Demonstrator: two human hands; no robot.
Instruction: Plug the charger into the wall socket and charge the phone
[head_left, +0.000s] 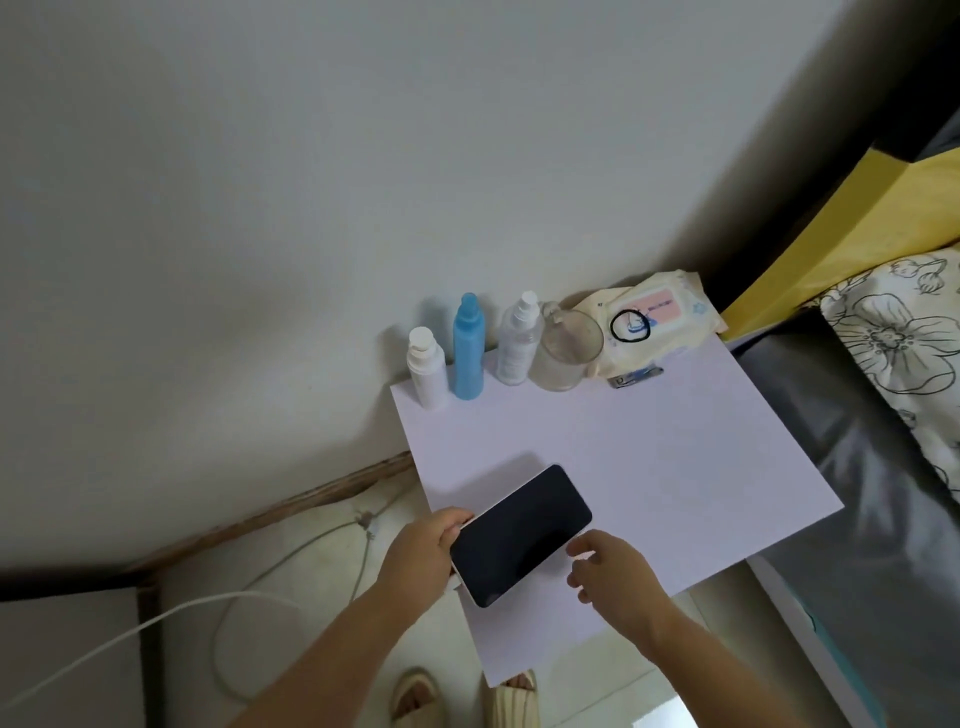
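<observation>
A phone (519, 535) with a dark screen and pale casing is over the near left part of the white bedside table (649, 457). My left hand (421, 556) grips its near left end. My right hand (608, 566) hovers at the phone's right edge, fingers apart, close to or just touching it. A white charger cable (156, 618) runs across the floor at the left and loops toward the phone's near end; its tip is hidden behind my left hand. No wall socket is in view.
Three spray bottles (467, 353), a clear glass mug (563, 348), a wipes pack (660, 322) with a black hair tie, and a nail clipper (636, 376) line the table's back edge. A bed with a floral pillow (904, 353) lies to the right. Slippers (415, 696) are below.
</observation>
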